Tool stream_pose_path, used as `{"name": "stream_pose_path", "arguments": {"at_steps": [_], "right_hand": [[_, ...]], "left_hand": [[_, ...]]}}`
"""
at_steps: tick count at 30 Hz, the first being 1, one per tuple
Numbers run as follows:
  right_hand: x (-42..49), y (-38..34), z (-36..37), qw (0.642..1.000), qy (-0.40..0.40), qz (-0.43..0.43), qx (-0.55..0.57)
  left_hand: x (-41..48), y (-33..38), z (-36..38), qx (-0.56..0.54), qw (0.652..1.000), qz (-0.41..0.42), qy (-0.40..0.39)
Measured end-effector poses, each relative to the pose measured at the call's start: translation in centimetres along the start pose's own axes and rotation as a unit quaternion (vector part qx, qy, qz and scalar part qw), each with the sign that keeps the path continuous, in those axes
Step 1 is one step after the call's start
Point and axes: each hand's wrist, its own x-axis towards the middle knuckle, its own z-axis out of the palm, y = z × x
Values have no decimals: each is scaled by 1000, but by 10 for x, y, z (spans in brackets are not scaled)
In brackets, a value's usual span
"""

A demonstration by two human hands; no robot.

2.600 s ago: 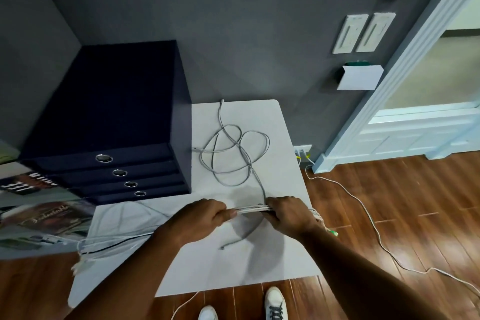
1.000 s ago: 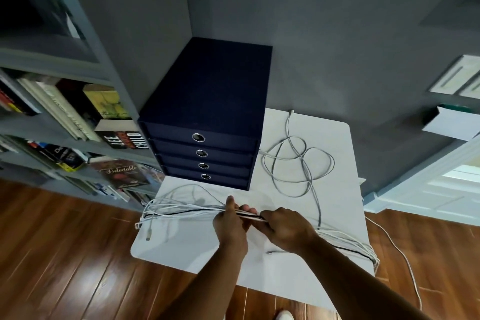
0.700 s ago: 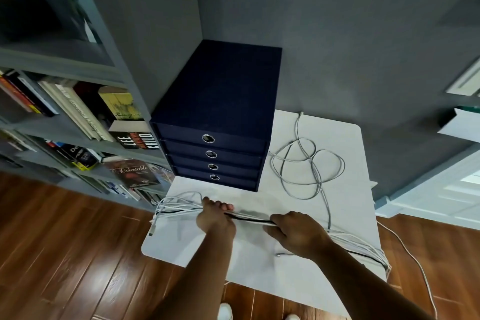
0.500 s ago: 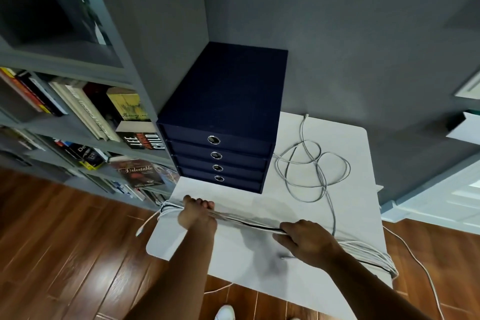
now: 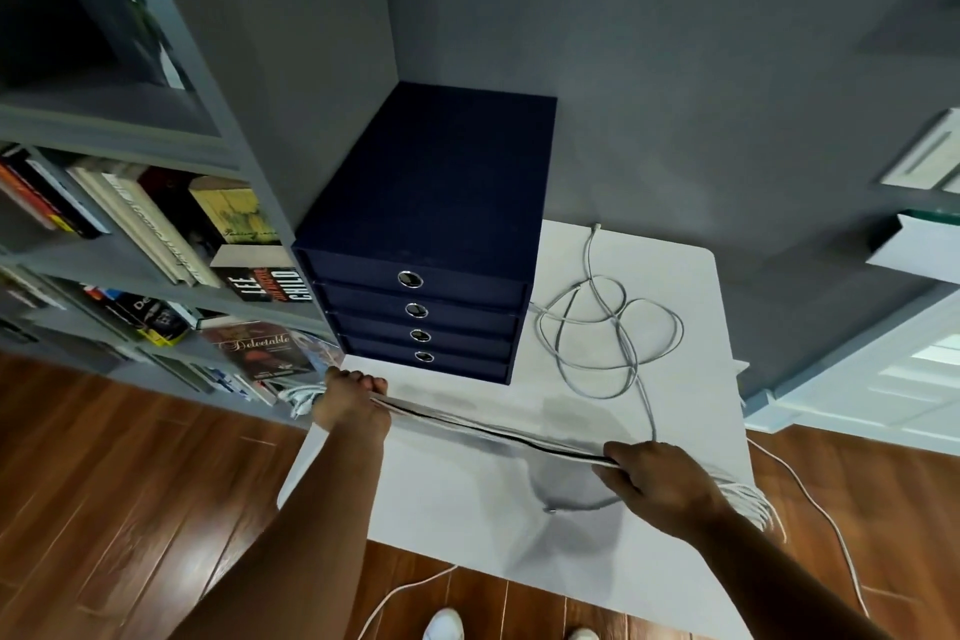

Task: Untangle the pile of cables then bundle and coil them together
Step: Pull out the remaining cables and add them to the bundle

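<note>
A straight bundle of white cables with one black cable (image 5: 498, 434) stretches low over the white table (image 5: 452, 499). My left hand (image 5: 350, 405) grips its left end at the table's left edge, where short loops stick out. My right hand (image 5: 660, 483) grips the bundle near the table's right edge, and the cable ends fan out behind it. A loose grey cable (image 5: 608, 327) lies in tangled loops at the back right of the table, one strand running down toward my right hand.
A dark blue box with several drawers (image 5: 431, 244) stands at the table's back left. A bookshelf (image 5: 130, 234) with books is on the left. A white cable (image 5: 810, 494) trails on the wooden floor at the right. My white shoes (image 5: 444, 626) are below the table's front edge.
My left hand has slid left along the bundle to the table's left edge, drawing it straight. My right hand has kept its grip and shifted right. The view has swung left.
</note>
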Motion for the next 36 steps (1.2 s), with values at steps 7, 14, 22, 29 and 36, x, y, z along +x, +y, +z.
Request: {"name": "stream_pose_path", "arguments": {"at_steps": [7, 14, 22, 29, 36], "right_hand": [[-24, 42, 4, 997, 40, 59, -15], [-14, 43, -1, 996, -27, 79, -12], [29, 37, -24, 959, -63, 201, 189], [92, 41, -22, 893, 54, 388, 222], [102, 24, -13, 863, 76, 456, 202]], "left_hand": [[18, 4, -2, 54, 998, 10, -20], [-3, 1, 9, 100, 991, 19, -86], [-37, -4, 10, 182, 953, 96, -221], [-72, -16, 7, 241, 916, 130, -294], [-100, -25, 11, 345, 849, 162, -366]]}}
